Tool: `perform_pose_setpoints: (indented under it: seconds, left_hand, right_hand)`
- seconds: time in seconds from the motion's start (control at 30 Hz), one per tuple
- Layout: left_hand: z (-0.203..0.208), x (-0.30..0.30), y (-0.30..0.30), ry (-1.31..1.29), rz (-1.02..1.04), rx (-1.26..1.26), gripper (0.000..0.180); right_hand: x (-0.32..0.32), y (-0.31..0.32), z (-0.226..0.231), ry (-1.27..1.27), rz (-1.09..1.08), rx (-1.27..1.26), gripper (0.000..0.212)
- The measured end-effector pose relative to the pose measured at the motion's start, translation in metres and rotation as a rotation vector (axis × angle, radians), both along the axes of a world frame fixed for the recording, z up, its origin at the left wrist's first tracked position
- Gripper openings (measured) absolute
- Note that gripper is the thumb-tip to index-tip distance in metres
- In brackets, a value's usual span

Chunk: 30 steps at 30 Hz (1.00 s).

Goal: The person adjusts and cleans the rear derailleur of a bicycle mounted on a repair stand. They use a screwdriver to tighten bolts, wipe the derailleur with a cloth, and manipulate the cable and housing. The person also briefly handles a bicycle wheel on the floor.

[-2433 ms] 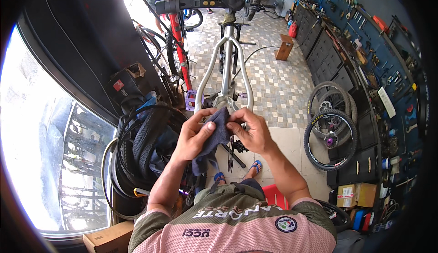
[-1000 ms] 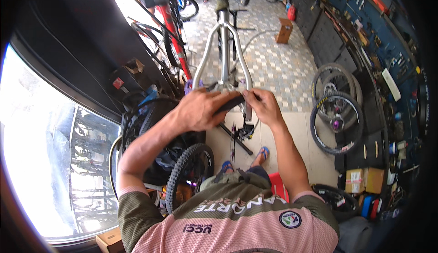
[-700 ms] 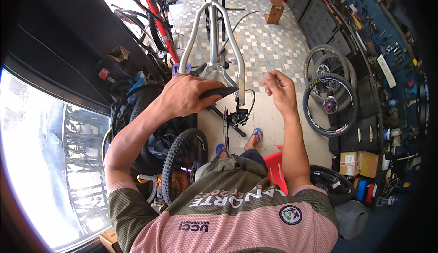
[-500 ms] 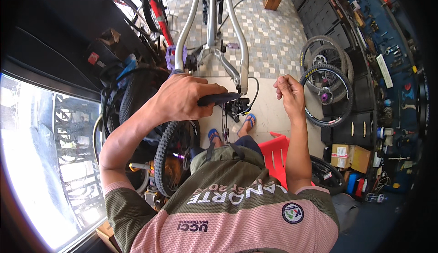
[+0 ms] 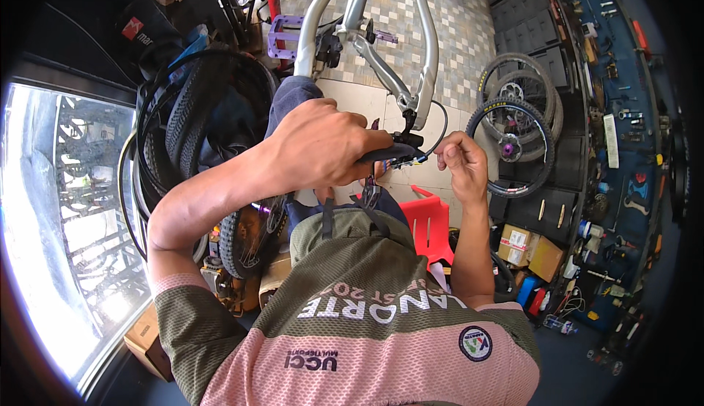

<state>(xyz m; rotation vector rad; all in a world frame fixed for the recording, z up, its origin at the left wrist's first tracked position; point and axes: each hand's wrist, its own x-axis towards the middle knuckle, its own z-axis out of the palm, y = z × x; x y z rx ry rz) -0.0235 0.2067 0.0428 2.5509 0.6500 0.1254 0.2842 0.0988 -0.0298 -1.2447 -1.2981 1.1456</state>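
Observation:
A dark grey-blue cloth point(image 5: 293, 92) is gripped in my left hand point(image 5: 326, 142). One part of it bunches behind the wrist and another pokes out past the fingers, against the rear derailleur point(image 5: 407, 142) of a silver bicycle frame point(image 5: 429, 47). From the frame's rear end a black cable point(image 5: 444, 124) curves toward my right hand point(image 5: 465, 168). That hand is raised, with its thumb and curled fingers drawn together beside the cable. Whether anything thin sits between them I cannot make out. The chain hangs below the derailleur.
A purple pedal point(image 5: 284, 37) juts out left of the frame. Tyres point(image 5: 187, 113) crowd the left side by the bright window. A red plastic chair point(image 5: 427, 226) stands near my legs. Wheels point(image 5: 517, 146) lean against dark drawers at right, below a tool wall point(image 5: 623, 113).
My left hand has moved right and slightly down with the cloth. The view has shifted, so the frame appears closer and farther right. My right hand remains raised, now beside the cable.

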Motion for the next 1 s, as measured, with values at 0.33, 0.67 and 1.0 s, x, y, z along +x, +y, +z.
perform_pose_setpoints:
  seconds: [0.33,0.67,1.0]
  left_hand:
    - [-0.001,0.013,0.001,0.024,-0.015,-0.072,0.041]
    - [0.014,0.027,0.006,0.166,-0.179,0.110,0.025]
    - [0.024,0.032,0.011,0.126,-0.141,-0.080,0.021]
  right_hand:
    - [-0.022,0.002,0.010,-0.040,0.045,-0.052,0.038]
    - [-0.030,-0.001,0.012,-0.093,-0.025,-0.084,0.031]
    - [-0.046,-0.004,0.007,0.059,-0.133,-0.056,0.023]
